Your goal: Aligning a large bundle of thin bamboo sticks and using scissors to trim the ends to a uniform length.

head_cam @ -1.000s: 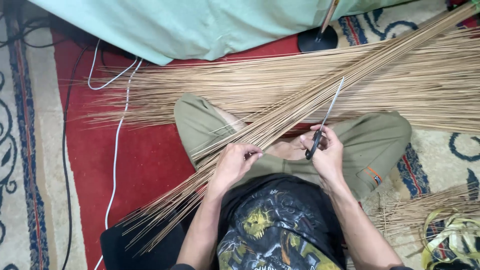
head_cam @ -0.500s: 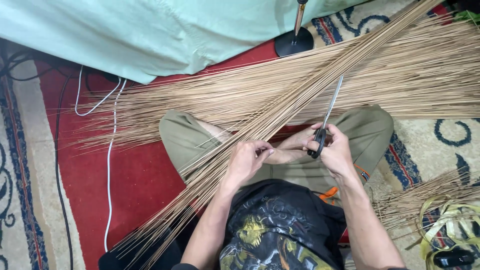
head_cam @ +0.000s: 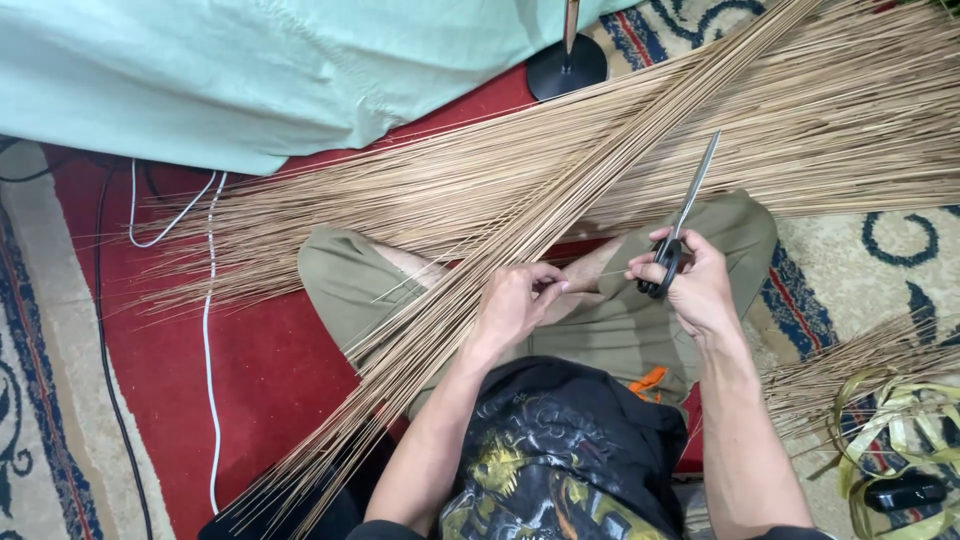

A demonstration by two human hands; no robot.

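Observation:
A long bundle of thin tan sticks runs diagonally across my lap, from lower left to upper right. My left hand pinches a single thin stick just beside the bundle. My right hand grips black-handled scissors, their metal blades closed and pointing up and away. The two hands are close together above my olive-green trousers.
More tan sticks lie fanned over the red carpet. A pale green cloth covers the top left. A black round stand base sits at the top. White and black cables run on the left. Green leaf strips lie lower right.
The view has shifted left and slightly down. My hands have stayed close together over my lap, and the scissors remain in my right hand with blades pointing up.

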